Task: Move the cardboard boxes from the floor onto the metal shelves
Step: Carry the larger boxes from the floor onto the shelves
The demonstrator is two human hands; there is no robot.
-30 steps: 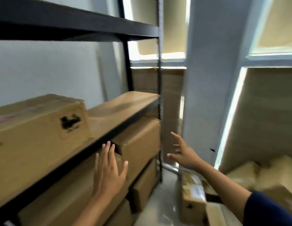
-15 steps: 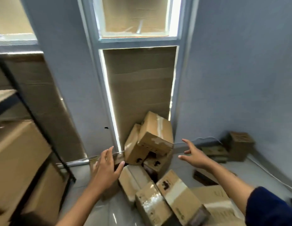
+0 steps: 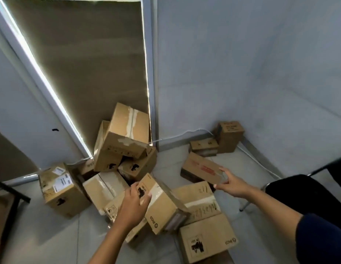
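Note:
Several cardboard boxes lie piled on the floor below the covered window. My left hand (image 3: 135,202) grips the upper left end of a tilted taped box (image 3: 164,208) at the front of the pile, thumb on its top face and fingers over its side. My right hand (image 3: 230,184) hovers open to the right, just above the near edge of a flat box with a red label (image 3: 200,167). A large box (image 3: 126,134) tops the pile. Only a corner of the black metal shelf (image 3: 12,191) shows at the lower left.
A labelled box (image 3: 59,189) stands at the left of the pile, and a flat box with handwriting (image 3: 204,223) lies at the front right. Two small boxes (image 3: 228,136) sit in the far corner. A black chair (image 3: 299,189) stands at my right, and a white cable (image 3: 255,159) runs along the wall.
My view swung from the shelf to the floor pile and tipped down. My left hand dropped onto the tilted taped box; my right hand moved lower, toward the red-labelled box.

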